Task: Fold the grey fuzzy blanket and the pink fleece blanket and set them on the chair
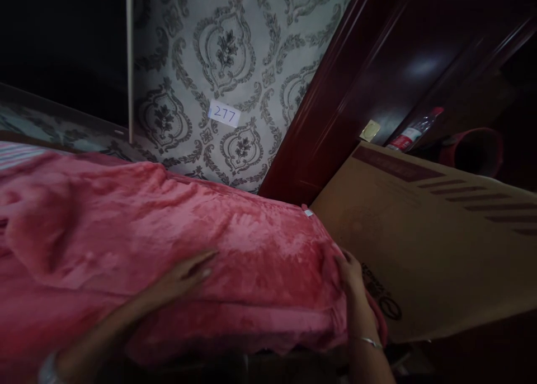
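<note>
A pink plush blanket (251, 272) is spread over a long surface, fairly smooth in the middle and bunched up at the far left. My left hand (191, 273) is over the blanket's middle with its fingers stretched out and nothing in them; whether it touches the fabric is hard to tell. At the blanket's right end, my right hand (351, 269) grips the edge, where the fabric gathers in folds. Some of its fingers are hidden. A small white tag (308, 212) shows at the blanket's far right corner.
Right beside the blanket's end stands a large cardboard box (419, 250). Behind it are a plastic bottle (413, 133) with a red cap and a dark red wooden panel (335, 104). A patterned wall (260, 37) bears a paper marked 277 (224, 113). A dark screen (62, 48) is at upper left.
</note>
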`<move>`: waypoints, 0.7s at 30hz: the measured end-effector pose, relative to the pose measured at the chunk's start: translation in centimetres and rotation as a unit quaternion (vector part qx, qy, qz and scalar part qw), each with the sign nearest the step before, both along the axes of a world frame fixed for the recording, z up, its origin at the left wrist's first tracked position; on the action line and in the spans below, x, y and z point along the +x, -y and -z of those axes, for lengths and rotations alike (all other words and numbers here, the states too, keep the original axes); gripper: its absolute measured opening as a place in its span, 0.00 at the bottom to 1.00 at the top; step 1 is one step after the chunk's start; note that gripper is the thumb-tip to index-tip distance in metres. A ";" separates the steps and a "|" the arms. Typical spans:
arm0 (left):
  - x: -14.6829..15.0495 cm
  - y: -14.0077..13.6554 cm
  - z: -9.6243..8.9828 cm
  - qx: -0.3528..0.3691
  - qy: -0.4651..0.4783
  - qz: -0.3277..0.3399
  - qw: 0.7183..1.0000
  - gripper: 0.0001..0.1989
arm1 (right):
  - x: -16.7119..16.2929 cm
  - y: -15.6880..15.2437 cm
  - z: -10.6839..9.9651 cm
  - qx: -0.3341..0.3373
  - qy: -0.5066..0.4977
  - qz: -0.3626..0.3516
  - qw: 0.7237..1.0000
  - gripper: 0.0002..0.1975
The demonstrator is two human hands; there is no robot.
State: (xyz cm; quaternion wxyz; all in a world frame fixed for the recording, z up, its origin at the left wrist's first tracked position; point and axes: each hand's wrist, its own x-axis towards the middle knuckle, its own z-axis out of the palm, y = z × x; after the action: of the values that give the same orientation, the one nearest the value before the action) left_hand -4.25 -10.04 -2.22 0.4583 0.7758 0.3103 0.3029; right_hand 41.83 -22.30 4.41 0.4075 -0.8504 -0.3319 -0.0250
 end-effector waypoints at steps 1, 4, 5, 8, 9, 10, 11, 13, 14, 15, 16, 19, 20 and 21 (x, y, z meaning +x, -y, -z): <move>0.1 -0.6 -1.2 -0.073 0.043 -0.005 0.996 0.29 | -1.4 -2.0 -1.0 0.018 0.004 -0.032 0.999 0.29; 0.4 -2.9 -4.4 -0.271 0.161 0.007 0.949 0.32 | -7.7 -7.9 -3.8 0.055 0.022 -0.133 0.989 0.25; 0.5 -3.7 -5.2 -0.321 0.187 0.014 0.928 0.31 | -10.4 -9.4 -4.4 0.068 0.030 -0.194 0.978 0.25; 0.8 -6.3 -6.6 -0.401 0.224 0.007 0.888 0.26 | -19.4 -11.8 -5.1 0.077 0.045 -0.346 0.934 0.25; 0.8 -7.1 -6.7 -0.409 0.230 -0.001 0.883 0.26 | -22.2 -11.9 -4.8 0.071 0.046 -0.384 0.919 0.25; 0.8 -7.9 -6.6 -0.411 0.232 -0.011 0.882 0.26 | -24.8 -11.7 -4.2 0.054 0.049 -0.416 0.907 0.25; 0.7 -8.5 -6.5 -0.407 0.229 -0.019 0.884 0.26 | -27.0 -11.2 -3.4 0.046 0.051 -0.436 0.898 0.25; 0.4 -9.4 -5.8 -0.389 0.220 -0.030 0.894 0.25 | -30.3 -10.0 -1.4 0.025 0.055 -0.472 0.880 0.23; 0.3 -9.7 -5.4 -0.378 0.218 -0.032 0.899 0.24 | -31.4 -9.3 -0.4 0.013 0.058 -0.488 0.871 0.22; 0.2 -9.9 -5.0 -0.367 0.220 -0.035 0.903 0.23 | -32.1 -8.6 0.7 0.002 0.063 -0.502 0.862 0.23; 0.1 -10.1 -4.6 -0.356 0.225 -0.040 0.906 0.22 | -32.5 -8.0 1.6 -0.004 0.069 -0.513 0.856 0.25; 0.4 -10.2 -3.7 -0.321 0.255 -0.057 0.910 0.20 | -32.7 -6.5 3.7 0.017 0.082 -0.519 0.851 0.35; 0.6 -10.2 -3.6 -0.307 0.263 -0.055 0.913 0.20 | -32.6 -6.1 4.1 0.030 0.081 -0.513 0.854 0.37; 0.9 -10.3 -3.6 -0.291 0.269 -0.055 0.916 0.21 | -32.5 -5.7 4.5 0.041 0.079 -0.506 0.858 0.38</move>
State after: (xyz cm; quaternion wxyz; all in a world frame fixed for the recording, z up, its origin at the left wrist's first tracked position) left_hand -3.36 0.25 1.36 0.7127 0.4788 0.2920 0.4213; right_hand 9.31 -16.56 -0.05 0.3705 -0.5431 -0.7463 0.1041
